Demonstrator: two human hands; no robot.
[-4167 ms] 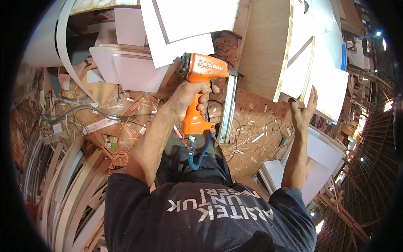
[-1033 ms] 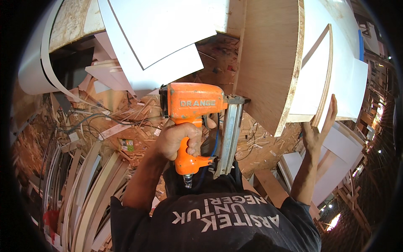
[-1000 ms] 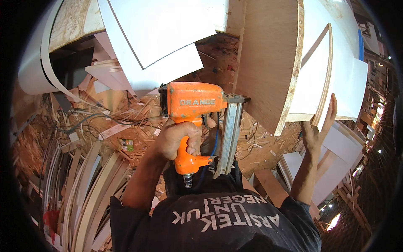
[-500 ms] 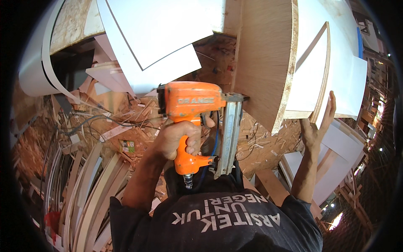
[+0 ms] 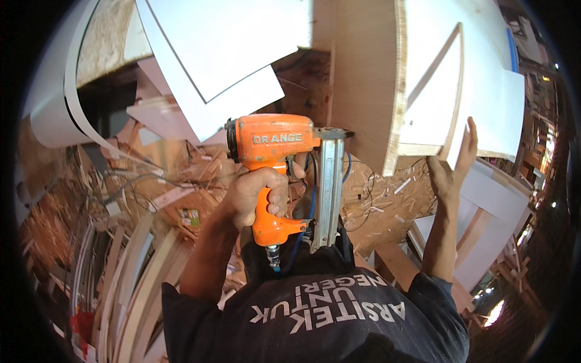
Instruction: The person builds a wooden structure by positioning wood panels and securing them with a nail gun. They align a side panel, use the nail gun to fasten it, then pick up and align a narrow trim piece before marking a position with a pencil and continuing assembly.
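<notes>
An orange pneumatic nail gun (image 5: 272,133) is upright in my left hand (image 5: 263,196), whose fingers are wrapped round its handle, below the orange body. Its long metal magazine (image 5: 328,187) stands to the right, and an air fitting hangs at the bottom. My right hand (image 5: 448,166) grips a thin pale wood strip (image 5: 455,115) at the lower edge of a white-faced panel (image 5: 426,72), fingers reaching up along its face. Just left of that, a plywood board (image 5: 363,91) with a rough light edge projects toward me, partly behind the magazine's top.
White sheets (image 5: 224,48) lie across the upper middle, beside curled white laminate (image 5: 48,115) at left. Scrap-strewn particle board (image 5: 375,212) spreads below. Long curved strips (image 5: 127,284) are piled lower left; stacked white boards (image 5: 490,206) lean at right. Hoses (image 5: 121,193) run through the scraps.
Since four seconds ago the nail gun has come lower in view. Over the last second it, the plywood board, panel and my right hand shifted slightly up and left in view; grips are unchanged.
</notes>
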